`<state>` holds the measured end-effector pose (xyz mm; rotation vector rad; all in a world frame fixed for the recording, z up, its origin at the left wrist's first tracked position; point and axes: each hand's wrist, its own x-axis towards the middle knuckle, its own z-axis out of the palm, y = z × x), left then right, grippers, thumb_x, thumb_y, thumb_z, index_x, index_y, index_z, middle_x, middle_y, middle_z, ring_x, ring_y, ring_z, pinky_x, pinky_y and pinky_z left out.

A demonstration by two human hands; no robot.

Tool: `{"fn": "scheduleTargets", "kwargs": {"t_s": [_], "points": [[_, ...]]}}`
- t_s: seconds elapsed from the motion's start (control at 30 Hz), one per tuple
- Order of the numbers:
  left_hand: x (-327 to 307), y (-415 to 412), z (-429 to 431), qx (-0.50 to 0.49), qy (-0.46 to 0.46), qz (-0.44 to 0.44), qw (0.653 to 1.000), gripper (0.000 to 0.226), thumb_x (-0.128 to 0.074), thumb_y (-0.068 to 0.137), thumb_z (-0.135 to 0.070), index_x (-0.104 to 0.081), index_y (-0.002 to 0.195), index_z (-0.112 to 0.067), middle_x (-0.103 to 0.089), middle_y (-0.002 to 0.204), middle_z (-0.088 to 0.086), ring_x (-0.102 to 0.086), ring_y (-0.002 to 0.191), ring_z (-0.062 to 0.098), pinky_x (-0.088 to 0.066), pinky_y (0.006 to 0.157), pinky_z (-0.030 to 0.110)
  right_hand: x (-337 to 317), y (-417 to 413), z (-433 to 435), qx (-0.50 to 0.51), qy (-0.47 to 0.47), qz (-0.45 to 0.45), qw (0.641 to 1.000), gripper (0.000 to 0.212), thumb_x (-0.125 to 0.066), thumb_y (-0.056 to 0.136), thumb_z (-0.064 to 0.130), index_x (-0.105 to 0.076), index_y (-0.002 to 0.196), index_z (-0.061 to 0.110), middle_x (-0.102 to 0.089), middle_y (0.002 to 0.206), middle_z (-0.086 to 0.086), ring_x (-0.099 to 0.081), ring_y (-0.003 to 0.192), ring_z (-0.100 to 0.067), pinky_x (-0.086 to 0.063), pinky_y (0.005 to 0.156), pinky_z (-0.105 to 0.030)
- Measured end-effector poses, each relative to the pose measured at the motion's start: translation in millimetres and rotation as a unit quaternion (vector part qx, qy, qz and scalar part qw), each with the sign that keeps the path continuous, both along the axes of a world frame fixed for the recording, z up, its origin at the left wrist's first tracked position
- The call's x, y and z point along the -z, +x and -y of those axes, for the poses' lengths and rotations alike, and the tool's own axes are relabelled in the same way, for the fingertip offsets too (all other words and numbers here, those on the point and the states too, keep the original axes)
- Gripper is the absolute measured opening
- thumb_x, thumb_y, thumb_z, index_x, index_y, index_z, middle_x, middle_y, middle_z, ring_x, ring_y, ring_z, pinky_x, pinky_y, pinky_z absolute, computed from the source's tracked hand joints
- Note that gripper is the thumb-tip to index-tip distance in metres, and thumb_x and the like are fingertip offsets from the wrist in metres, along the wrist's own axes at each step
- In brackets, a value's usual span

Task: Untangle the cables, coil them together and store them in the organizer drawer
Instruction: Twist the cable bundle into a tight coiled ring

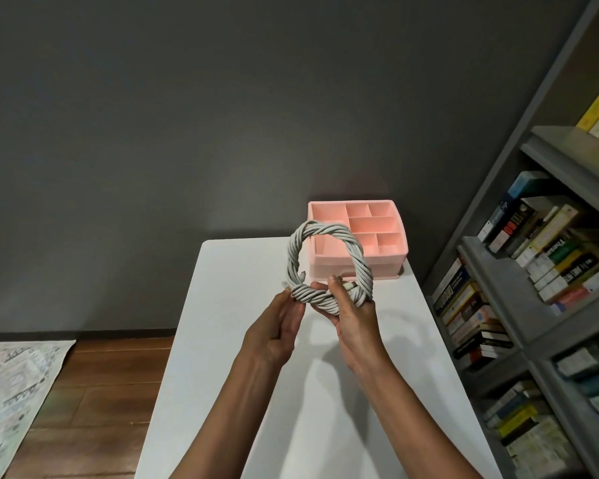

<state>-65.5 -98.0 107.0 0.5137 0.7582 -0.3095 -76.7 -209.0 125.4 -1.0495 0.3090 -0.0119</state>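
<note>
Holding cable coil upright above counter, just in front of pink organizer. Right hand is gripping coil's lower right, thumb over front, fingers curling behind. Left hand is touching lower left, fingers nearly straight, steadying. Untangling and coiling looking done: strands twisting into 1 tidy ring. Storing not yet done: drawer appearing closed, likely needing opening before coil is going in.

Two bare forearms reaching up from the bottom edge toward frame centre. Just left of centre, left grip with fingers nearly straight, tips touching the lower left of a cable coil. Beside it, right grip clasping the coil's bottom, thumb in front, fingers behind.
</note>
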Motion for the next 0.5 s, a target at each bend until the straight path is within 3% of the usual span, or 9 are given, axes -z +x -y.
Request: {"fn": "scheduleTargets", "kwargs": {"t_s": [0.1, 0.17, 0.27, 0.4, 0.5], "points": [[-5.9, -3.2, 1.7, 0.011, 0.036, -0.007, 0.999, 0.008, -0.06, 0.09, -0.004, -0.065, 0.092, 0.002, -0.073, 0.07, 0.011, -0.069, 0.054, 0.015, -0.057, 0.052, 0.024, 5.8, -1.5, 0.7, -0.005, -0.015, -0.012, 1.0, 0.01, -0.056, 0.094, 0.009, -0.06, 0.085, 0.012, -0.073, 0.076, -0.008, -0.071, 0.072, -0.016, -0.058, 0.074, -0.03], [-8.9, -3.3, 1.0, 0.016, 0.048, -0.013, 0.999, 0.01, -0.06, 0.09, -0.004, -0.063, 0.082, 0.001, -0.069, 0.058, 0.01, -0.068, 0.051, 0.015, -0.056, 0.047, 0.024, 7.7, -2.3, 2.1, -0.01, -0.022, -0.017, 1.0, 0.008, -0.057, 0.094, 0.01, -0.06, 0.087, 0.01, -0.073, 0.078, -0.01, -0.071, 0.073, -0.017, -0.058, 0.073, -0.029], [-13.6, -1.3, -2.1, 0.049, 0.052, 0.013, 0.997, 0.012, -0.054, 0.092, -0.002, -0.06, 0.083, 0.002, -0.069, 0.069, 0.013, -0.064, 0.074, 0.019, -0.057, 0.052, 0.028, 7.1, -1.7, 5.1, -0.01, -0.021, -0.018, 1.0, 0.009, -0.057, 0.094, 0.009, -0.061, 0.086, 0.011, -0.072, 0.079, -0.012, -0.07, 0.073, -0.016, -0.058, 0.071, -0.029], [-16.8, 1.3, -4.5, 0.083, 0.125, 0.085, 0.985, 0.02, -0.046, 0.093, -0.004, -0.062, 0.086, 0.005, -0.069, 0.082, 0.017, -0.064, 0.082, 0.024, -0.058, 0.07, 0.027, 5.6, 3.3, 7.3, -0.011, -0.033, -0.02, 0.999, 0.006, -0.056, 0.094, 0.009, -0.062, 0.093, 0.01, -0.071, 0.077, -0.009, -0.07, 0.072, -0.013, -0.059, 0.067, -0.028], [-22.0, 3.1, -5.4, 0.073, 0.149, 0.133, 0.977, 0.044, -0.045, 0.096, -0.032, -0.06, 0.094, 0.009, -0.066, 0.093, 0.025, -0.066, 0.087, 0.033, -0.054, 0.084, 0.04, 6.7, 6.5, 8.0, -0.027, -0.039, -0.024, 0.999, 0.008, -0.056, 0.094, 0.009, -0.062, 0.098, 0.014, -0.073, 0.073, -0.004, -0.071, 0.073, -0.012, -0.059, 0.07, -0.031]]}}
